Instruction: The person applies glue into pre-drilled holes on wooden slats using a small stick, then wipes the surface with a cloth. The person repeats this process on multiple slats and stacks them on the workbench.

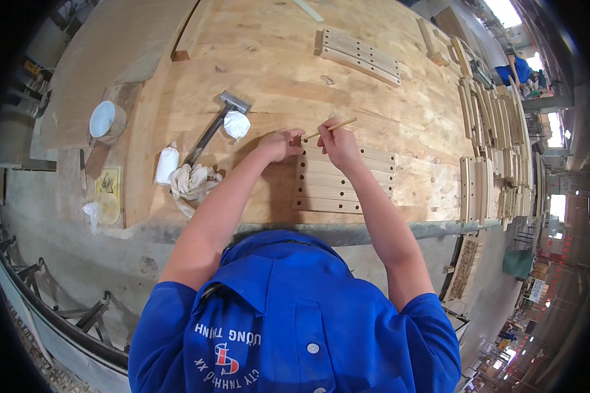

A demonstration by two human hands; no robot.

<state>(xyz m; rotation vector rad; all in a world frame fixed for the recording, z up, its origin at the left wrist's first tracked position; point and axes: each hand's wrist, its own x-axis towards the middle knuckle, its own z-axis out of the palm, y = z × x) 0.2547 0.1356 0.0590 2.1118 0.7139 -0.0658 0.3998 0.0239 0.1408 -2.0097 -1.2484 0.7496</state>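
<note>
Several pale wooden slats with dark round holes near their ends (pixel 321 187) lie side by side on the wooden workbench (pixel 400 124) in front of me. My left hand (pixel 282 145) is at the left end of the farthest slat, thumb and fingers around its end. Pinched in my right hand (pixel 337 145) is a thin wooden stick (pixel 347 122). Its lower tip points at the holed end of that slat, close to my left fingertips. I cannot make out whether the tip touches the wood.
A hammer (pixel 210 134), a white round item (pixel 236 124), a white bottle (pixel 167 165) and a crumpled cloth (pixel 193 185) lie left of my arm. Further left stands a white tub (pixel 103 119). More holed slats (pixel 360 56) lie at the back; stacked wood pieces (pixel 498 144) line the right.
</note>
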